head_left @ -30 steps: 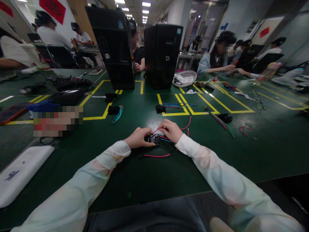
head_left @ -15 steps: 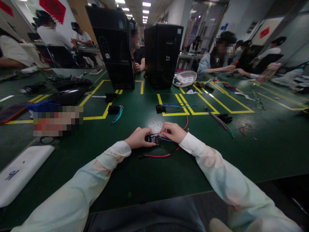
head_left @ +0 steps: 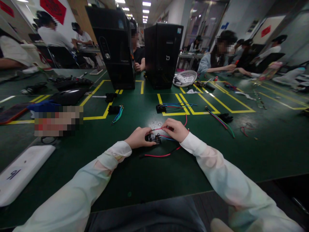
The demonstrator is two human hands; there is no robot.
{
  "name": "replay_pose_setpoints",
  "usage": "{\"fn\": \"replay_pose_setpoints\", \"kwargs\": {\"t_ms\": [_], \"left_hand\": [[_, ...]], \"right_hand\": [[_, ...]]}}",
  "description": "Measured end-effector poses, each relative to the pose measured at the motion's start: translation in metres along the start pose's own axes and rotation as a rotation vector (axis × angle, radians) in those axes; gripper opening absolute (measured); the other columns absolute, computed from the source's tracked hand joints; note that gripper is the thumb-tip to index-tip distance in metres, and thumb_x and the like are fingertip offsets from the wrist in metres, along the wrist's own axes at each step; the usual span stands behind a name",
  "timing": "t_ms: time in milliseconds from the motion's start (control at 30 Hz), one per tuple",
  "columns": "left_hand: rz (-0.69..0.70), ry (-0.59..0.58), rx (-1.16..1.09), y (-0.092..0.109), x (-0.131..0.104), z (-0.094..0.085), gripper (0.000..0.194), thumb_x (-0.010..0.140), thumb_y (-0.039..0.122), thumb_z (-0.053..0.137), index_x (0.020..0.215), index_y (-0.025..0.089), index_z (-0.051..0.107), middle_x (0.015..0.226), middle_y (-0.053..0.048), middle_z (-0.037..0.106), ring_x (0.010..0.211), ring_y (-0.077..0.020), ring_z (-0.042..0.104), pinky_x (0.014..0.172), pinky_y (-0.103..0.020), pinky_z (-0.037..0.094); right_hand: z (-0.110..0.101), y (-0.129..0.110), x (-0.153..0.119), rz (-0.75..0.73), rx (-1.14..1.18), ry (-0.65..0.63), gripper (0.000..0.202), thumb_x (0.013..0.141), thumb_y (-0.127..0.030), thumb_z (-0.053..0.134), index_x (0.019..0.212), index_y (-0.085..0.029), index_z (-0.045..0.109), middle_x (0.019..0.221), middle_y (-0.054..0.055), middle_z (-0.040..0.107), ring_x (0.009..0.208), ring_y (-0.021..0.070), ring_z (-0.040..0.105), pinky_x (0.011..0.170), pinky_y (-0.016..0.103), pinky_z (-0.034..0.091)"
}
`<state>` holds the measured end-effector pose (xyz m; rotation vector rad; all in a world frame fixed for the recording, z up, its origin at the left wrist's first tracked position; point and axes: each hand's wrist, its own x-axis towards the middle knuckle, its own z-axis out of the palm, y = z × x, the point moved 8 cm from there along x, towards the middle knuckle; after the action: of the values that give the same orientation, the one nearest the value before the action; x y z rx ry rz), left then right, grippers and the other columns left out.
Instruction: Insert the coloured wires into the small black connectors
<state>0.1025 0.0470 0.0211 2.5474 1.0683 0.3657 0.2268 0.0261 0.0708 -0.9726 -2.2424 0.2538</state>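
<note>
My left hand [head_left: 138, 138] grips a small black component [head_left: 156, 138] between thumb and fingers, just above the green table [head_left: 135, 174]. Pinched in the fingertips of my right hand [head_left: 175, 129] is a red wire [head_left: 158, 129], whose left end lies near my left fingertips. Blue and red wires [head_left: 168, 137] run from the component's right side beneath my right hand. Closer to me, a loose red wire with a black end [head_left: 156, 156] rests on the table.
Two black computer towers [head_left: 116, 51] [head_left: 164, 54] stand ahead, beside a white basket [head_left: 185, 78]. Black connectors with coloured wires [head_left: 160, 108] [head_left: 115, 110] [head_left: 223, 124] lie beyond my hands. A white numbered case [head_left: 26, 170] is at left. Several people sit around, one at right [head_left: 212, 62].
My right hand has moved slightly up, lifting the red wire away from the component's top. My left hand keeps its hold on the component.
</note>
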Motion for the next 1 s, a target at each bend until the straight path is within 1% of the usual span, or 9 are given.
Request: {"fn": "replay_pose_setpoints", "kwargs": {"t_ms": [133,200,400,500,667,767,867,933,1000], "left_hand": [[0.007,0.028,-0.03,-0.001,-0.001,-0.003,0.04,0.066,0.052,0.062,0.086,0.018,0.055,0.085,-0.001,0.061,0.077,-0.0193,0.055,0.071,-0.03,0.036],[0.014,0.042,-0.053,-0.002,-0.001,-0.004,0.039,0.067,0.051,0.062,0.087,0.018,0.055,0.087,-0.002,0.062,0.077,-0.0189,0.056,0.071,-0.03,0.037],[0.036,0.065,-0.107,-0.005,0.0,-0.004,0.036,0.068,0.047,0.062,0.088,0.018,0.055,0.086,-0.002,0.061,0.078,-0.0183,0.056,0.066,-0.027,0.039],[0.049,0.064,-0.122,-0.004,0.0,-0.003,0.034,0.068,0.046,0.063,0.086,0.018,0.055,0.083,-0.002,0.061,0.075,-0.0176,0.056,0.063,-0.026,0.039],[0.045,0.089,-0.113,-0.003,0.0,-0.006,0.034,0.068,0.046,0.062,0.086,0.018,0.056,0.084,-0.003,0.061,0.076,-0.0184,0.057,0.066,-0.027,0.04],[0.043,0.108,-0.088,-0.003,-0.001,-0.007,0.038,0.068,0.049,0.062,0.089,0.018,0.057,0.088,-0.004,0.062,0.08,-0.0203,0.057,0.07,-0.029,0.041],[0.039,0.108,-0.086,-0.005,-0.001,-0.006,0.04,0.068,0.051,0.061,0.091,0.018,0.057,0.09,-0.004,0.062,0.081,-0.021,0.057,0.071,-0.03,0.041],[0.03,0.124,-0.086,-0.007,0.0,-0.007,0.038,0.069,0.049,0.061,0.09,0.018,0.056,0.089,-0.004,0.062,0.08,-0.0203,0.057,0.069,-0.029,0.041],[0.015,0.144,-0.077,-0.008,0.0,-0.007,0.036,0.069,0.048,0.061,0.088,0.018,0.055,0.086,-0.004,0.061,0.077,-0.0194,0.057,0.067,-0.028,0.041]], "right_hand": [[-0.019,-0.008,-0.001,-0.001,-0.059,0.133,0.013,0.086,-0.021,0.046,0.085,-0.017,0.059,0.075,0.003,0.051,0.067,0.0127,0.048,0.063,0.025,0.04],[-0.025,-0.016,-0.001,-0.024,-0.102,0.139,0.013,0.086,-0.021,0.045,0.087,-0.017,0.057,0.074,0.003,0.051,0.066,0.0127,0.047,0.062,0.025,0.039],[-0.004,-0.056,-0.006,-0.234,-0.12,-0.179,0.01,0.084,-0.018,0.045,0.082,-0.018,0.055,0.069,0.001,0.053,0.062,0.0104,0.049,0.057,0.022,0.035],[0.004,-0.072,-0.011,-0.311,-0.241,-0.24,0.014,0.086,-0.02,0.044,0.081,-0.019,0.056,0.071,0.002,0.056,0.061,0.0101,0.05,0.054,0.023,0.033],[-0.014,-0.082,-0.012,-0.389,-0.581,-0.109,0.024,0.091,-0.023,0.037,0.088,-0.019,0.06,0.069,0.004,0.057,0.059,0.0129,0.047,0.053,0.029,0.031],[-0.04,-0.085,-0.012,-0.321,-0.633,-0.001,0.024,0.092,-0.02,0.036,0.103,-0.023,0.058,0.072,0.004,0.059,0.058,0.0139,0.044,0.051,0.031,0.028],[-0.057,-0.1,-0.015,-0.347,-0.694,0.087,0.025,0.091,-0.018,0.038,0.107,-0.026,0.055,0.067,0.002,0.057,0.054,0.0137,0.039,0.048,0.032,0.025],[-0.05,-0.108,-0.015,-0.361,-0.723,0.02,0.022,0.09,-0.017,0.04,0.098,-0.024,0.058,0.069,0.003,0.058,0.055,0.0135,0.042,0.05,0.032,0.027],[-0.028,-0.111,-0.016,-0.341,-0.694,-0.104,0.02,0.089,-0.016,0.04,0.086,-0.02,0.06,0.069,0.006,0.058,0.058,0.014,0.046,0.052,0.032,0.029]]}}
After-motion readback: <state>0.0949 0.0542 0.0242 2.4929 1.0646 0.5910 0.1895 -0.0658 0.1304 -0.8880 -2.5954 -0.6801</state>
